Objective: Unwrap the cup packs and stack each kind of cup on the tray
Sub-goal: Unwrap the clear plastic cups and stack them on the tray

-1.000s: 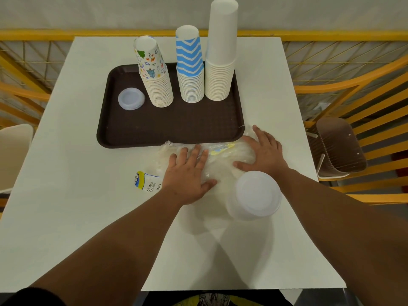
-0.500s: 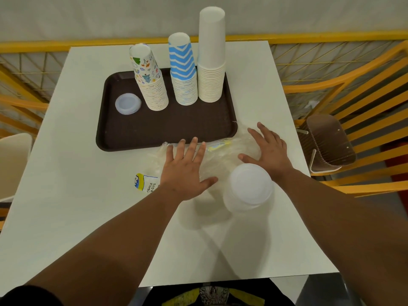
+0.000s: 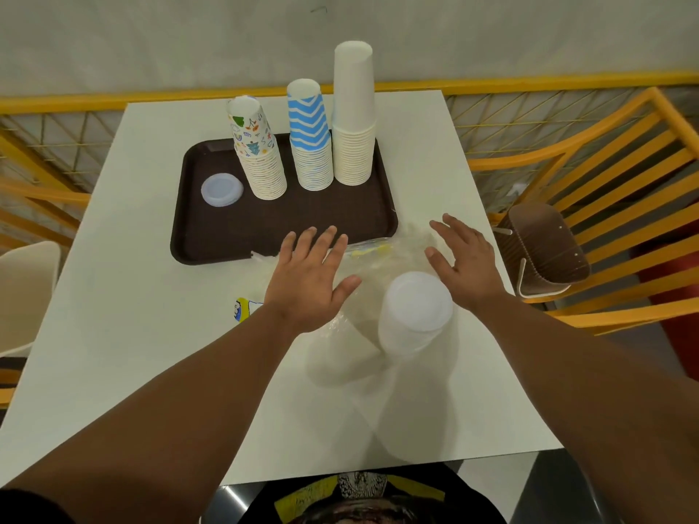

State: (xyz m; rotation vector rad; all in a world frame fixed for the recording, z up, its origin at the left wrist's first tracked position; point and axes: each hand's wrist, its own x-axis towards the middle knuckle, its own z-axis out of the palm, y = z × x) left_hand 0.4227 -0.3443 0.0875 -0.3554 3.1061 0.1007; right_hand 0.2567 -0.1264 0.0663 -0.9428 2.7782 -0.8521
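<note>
Altogether, 3 cup stacks [image 3: 314,145] on 1 tray [image 3: 196,221], 2 flat hands [image 3: 310,277].

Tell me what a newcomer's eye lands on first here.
Three upside-down cup stacks stand at the back of the brown tray: the patterned stack, the blue zigzag stack and the tall white stack. Nearer, the left hand and right hand spread open over crumpled clear wrap on the white table. A clear cup stack stands just in front of them.
</note>
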